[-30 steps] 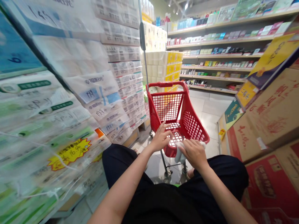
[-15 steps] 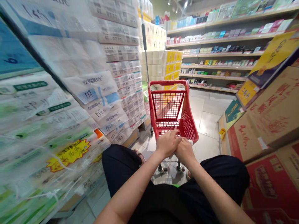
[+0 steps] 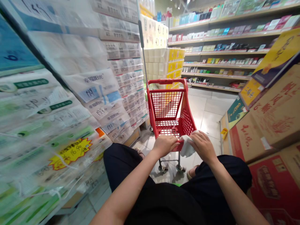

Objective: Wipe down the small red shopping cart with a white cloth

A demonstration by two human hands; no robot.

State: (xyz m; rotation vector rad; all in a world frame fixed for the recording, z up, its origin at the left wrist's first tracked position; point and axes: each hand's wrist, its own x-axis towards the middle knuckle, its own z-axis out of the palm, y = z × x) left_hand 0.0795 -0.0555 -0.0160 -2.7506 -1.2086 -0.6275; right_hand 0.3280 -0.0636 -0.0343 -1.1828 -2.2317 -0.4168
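2 grips: left hand (image 3: 165,145) clasping the near edge of the red cart (image 3: 168,119), apparently to steady it; right hand (image 3: 203,146), at 3 o'clock, grasping a white cloth (image 3: 187,147). Cart ahead, 12 o'clock; wrapped packs (image 3: 93,78), 10; cartons (image 3: 276,112), 2.

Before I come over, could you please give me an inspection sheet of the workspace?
Surface: tiled floor, light grey, with the cart standing on its wheels.
Job's things: red cart, near end between the person's knees; pale cloth hanging at its near right corner.
Clutter: packs stacked high on the left; boxes on the right.
Hands: left hand on the cart's near rim; right hand on the cloth.
Cables: no electrical ones seen; a white cord lies across the packs at lower left.
Surroundings: stocked shelves beyond the cart.
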